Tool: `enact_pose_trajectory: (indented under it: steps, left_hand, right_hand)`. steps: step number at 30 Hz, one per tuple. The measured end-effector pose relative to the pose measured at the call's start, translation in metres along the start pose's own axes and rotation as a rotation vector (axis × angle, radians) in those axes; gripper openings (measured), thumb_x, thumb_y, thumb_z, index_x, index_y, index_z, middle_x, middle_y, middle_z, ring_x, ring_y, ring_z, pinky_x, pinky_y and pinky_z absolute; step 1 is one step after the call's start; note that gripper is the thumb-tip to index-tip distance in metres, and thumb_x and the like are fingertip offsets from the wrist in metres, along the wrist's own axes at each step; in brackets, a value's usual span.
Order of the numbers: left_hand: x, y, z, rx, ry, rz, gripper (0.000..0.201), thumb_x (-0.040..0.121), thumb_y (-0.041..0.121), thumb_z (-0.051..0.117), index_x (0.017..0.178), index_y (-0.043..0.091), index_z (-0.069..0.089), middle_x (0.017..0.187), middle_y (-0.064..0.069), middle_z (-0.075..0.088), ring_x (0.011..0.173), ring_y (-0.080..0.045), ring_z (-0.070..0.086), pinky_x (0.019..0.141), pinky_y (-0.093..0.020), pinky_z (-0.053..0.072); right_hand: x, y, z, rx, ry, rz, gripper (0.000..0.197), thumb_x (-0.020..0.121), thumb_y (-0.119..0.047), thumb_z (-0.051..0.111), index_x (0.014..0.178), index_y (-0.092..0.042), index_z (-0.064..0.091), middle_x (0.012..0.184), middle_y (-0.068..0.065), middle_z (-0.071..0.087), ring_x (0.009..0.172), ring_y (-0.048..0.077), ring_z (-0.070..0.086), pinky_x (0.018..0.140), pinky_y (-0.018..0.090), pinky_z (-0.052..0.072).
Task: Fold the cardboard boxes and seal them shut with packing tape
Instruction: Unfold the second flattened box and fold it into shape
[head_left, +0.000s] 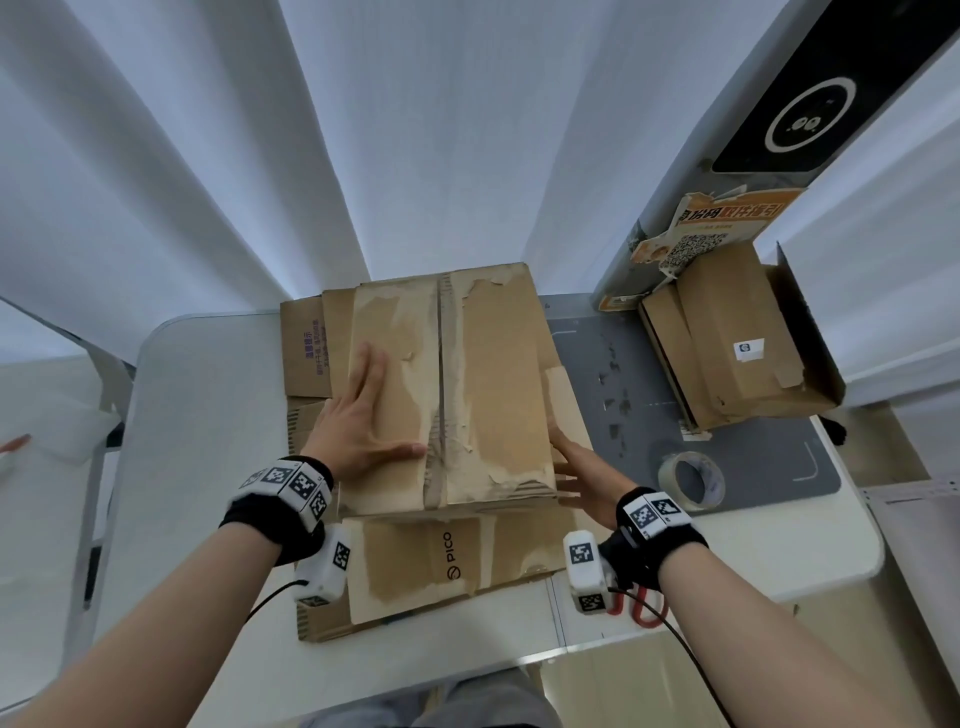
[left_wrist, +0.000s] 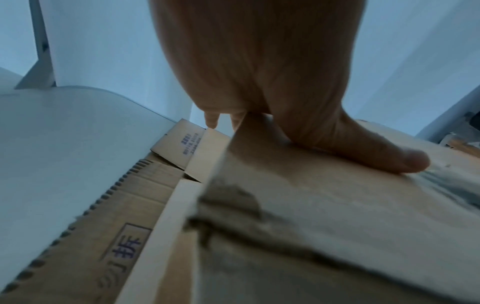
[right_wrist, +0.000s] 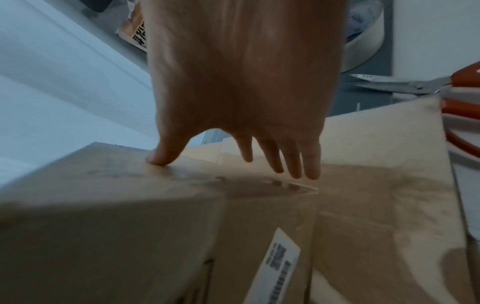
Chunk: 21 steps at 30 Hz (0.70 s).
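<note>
**Two flat hands on one erected carton, spare cardboard beneath**

One brown cardboard box with torn paper facing and a taped centre seam (head_left: 467, 384) stands at the middle of the white rounded-corner table (head_left: 208, 441). The left hand (head_left: 363, 421) lies palm down on its top panel, fingers straight and close together, thumb spread toward the seam; the left wrist view shows the thumb (left_wrist: 376, 158) pressed flat on the cardboard. The right hand (head_left: 582, 473) meets the box's right edge at about 4 o'clock, fingers straight and slightly spread, thumb tip on the top edge (right_wrist: 166, 158), gripping nothing.

Under the box lie flattened brown cardboard sheets, count uncertain: one printed "PICO" (head_left: 447, 561) sticks out at 6 o'clock, another with purple print (head_left: 306, 348) at 10 o'clock.

One roll of clear packing tape (head_left: 691, 480) lies at 3 o'clock on a grey cutting mat (head_left: 779, 457). One pair of red-handled scissors (head_left: 644, 608) lies at 5 o'clock, partly hidden by the right wrist. A second group of opened brown cartons (head_left: 737, 338) sits at 2 o'clock, the number in it unclear.

White pleated curtains (head_left: 415, 130) hang behind the table. A dark panel with a white ring (head_left: 810, 98) leans at 1 o'clock, an orange printed leaflet (head_left: 717, 223) below it.
</note>
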<state>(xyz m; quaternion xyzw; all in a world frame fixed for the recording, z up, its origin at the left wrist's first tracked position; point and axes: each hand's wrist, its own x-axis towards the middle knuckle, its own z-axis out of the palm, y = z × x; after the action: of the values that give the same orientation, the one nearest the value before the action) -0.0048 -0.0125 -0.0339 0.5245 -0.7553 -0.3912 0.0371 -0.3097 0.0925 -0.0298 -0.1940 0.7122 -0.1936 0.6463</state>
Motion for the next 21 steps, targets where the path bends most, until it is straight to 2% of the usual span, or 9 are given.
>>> enact_pose_trajectory:
  steps: [3,6,9,11,13,16,19,21]
  left_hand:
    - [-0.007,-0.01,-0.008,-0.047,0.026,-0.027,0.142,0.043,0.096,0.057,0.148,0.045,-0.025,0.154,0.025,-0.035,0.152,-0.018,0.002,0.122,-0.05,0.014]
    - [-0.016,-0.017,-0.013,-0.172,0.062,-0.114,0.139,0.046,0.082,0.072,0.156,0.041,-0.003,0.165,0.009,-0.015,0.152,-0.025,0.006,0.121,-0.052,0.018]
    - [-0.029,-0.019,-0.021,-0.325,0.074,-0.185,0.15,0.031,0.089,0.073,0.156,0.038,0.007,0.162,-0.008,0.015,0.146,-0.031,0.023,0.118,-0.053,0.026]
    - [-0.036,-0.019,-0.025,-0.396,0.083,-0.21,0.157,0.024,0.091,0.071,0.157,0.036,0.008,0.158,-0.012,0.022,0.143,-0.032,0.027,0.118,-0.051,0.027]
    - [-0.042,-0.018,-0.028,-0.449,0.091,-0.207,0.159,0.023,0.091,0.071,0.158,0.034,0.008,0.159,-0.011,0.021,0.145,-0.029,0.024,0.119,-0.049,0.024]
    - [-0.046,-0.015,-0.029,-0.584,0.071,-0.205,0.143,0.037,0.088,0.072,0.156,0.041,0.009,0.162,-0.003,0.018,0.146,-0.023,0.024,0.12,-0.05,0.024]
    - [-0.042,-0.003,-0.026,-0.785,-0.013,-0.252,0.108,0.065,0.091,0.053,0.154,0.046,0.012,0.163,0.001,0.018,0.147,-0.025,0.025,0.117,-0.057,0.025]
    - [-0.036,0.011,-0.022,-0.894,-0.102,-0.276,0.107,0.066,0.096,0.041,0.155,0.044,0.015,0.164,0.003,0.02,0.149,-0.025,0.024,0.117,-0.058,0.024]
  right_hand:
    - [-0.011,-0.006,0.011,0.02,-0.032,-0.065,0.082,0.073,-0.084,0.05,0.131,-0.028,0.061,0.119,0.006,0.071,0.113,0.03,0.064,0.1,0.042,0.049]
    - [-0.014,-0.009,0.019,0.034,-0.018,-0.112,0.086,0.07,-0.084,0.059,0.131,-0.024,0.062,0.117,0.004,0.072,0.109,0.029,0.065,0.095,0.042,0.051]
    - [-0.016,-0.013,0.028,0.112,-0.03,-0.156,0.085,0.07,-0.073,0.069,0.133,-0.019,0.054,0.125,0.003,0.068,0.114,0.026,0.063,0.095,0.042,0.051]
    - [-0.016,-0.015,0.036,0.208,-0.047,-0.205,0.086,0.072,-0.064,0.072,0.137,-0.016,0.043,0.128,0.003,0.066,0.116,0.024,0.063,0.098,0.046,0.052]
    - [-0.02,-0.019,0.042,0.282,-0.044,-0.273,0.091,0.07,-0.059,0.076,0.141,-0.018,0.036,0.129,0.003,0.066,0.115,0.023,0.066,0.094,0.044,0.055]
    - [-0.035,-0.028,0.043,0.354,-0.03,-0.372,0.104,0.059,-0.06,0.088,0.141,-0.023,0.036,0.126,0.004,0.068,0.111,0.026,0.069,0.09,0.042,0.057]
    - [-0.054,-0.038,0.033,0.381,-0.022,-0.476,0.084,0.076,-0.041,0.082,0.144,-0.029,0.035,0.131,0.007,0.065,0.111,0.03,0.068,0.09,0.045,0.057]
    - [-0.067,-0.043,0.025,0.359,0.016,-0.543,0.085,0.077,-0.034,0.084,0.147,-0.03,0.035,0.134,0.006,0.061,0.114,0.03,0.067,0.093,0.048,0.056]
